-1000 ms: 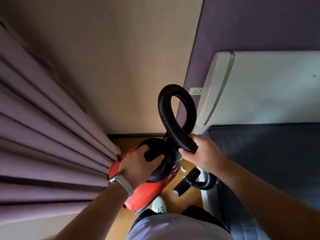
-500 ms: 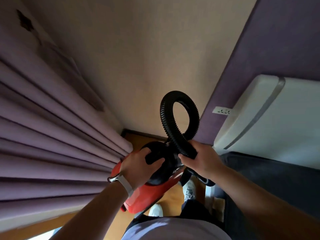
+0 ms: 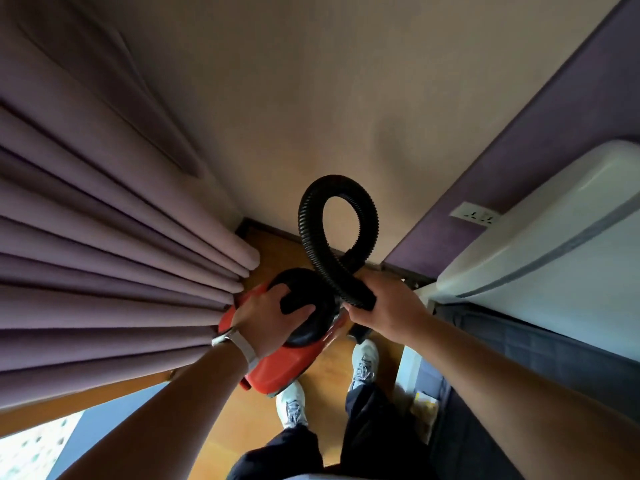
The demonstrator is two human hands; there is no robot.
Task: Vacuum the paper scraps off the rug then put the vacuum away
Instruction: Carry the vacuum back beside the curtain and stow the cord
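We hold the red vacuum (image 3: 284, 365) over the wooden floor (image 3: 322, 386), in the narrow corner between the purple curtain (image 3: 104, 258) at nine o'clock and the bed (image 3: 547, 355) at three o'clock. It looks lifted and tilted. Our left hand (image 3: 266, 320) grips the black handle on top of the body, fingers curled into its recess, so it takes the weight. Our right hand (image 3: 388, 306) is closed around the ribbed black hose (image 3: 337, 216) near its lower end. This keeps the loop standing toward twelve o'clock and not dragging on the floor. No rug and no paper scraps show here, so we judge that we are at the putting away. The corner at twelve o'clock seems the place, and the body should go down gently, without catching the curtain.
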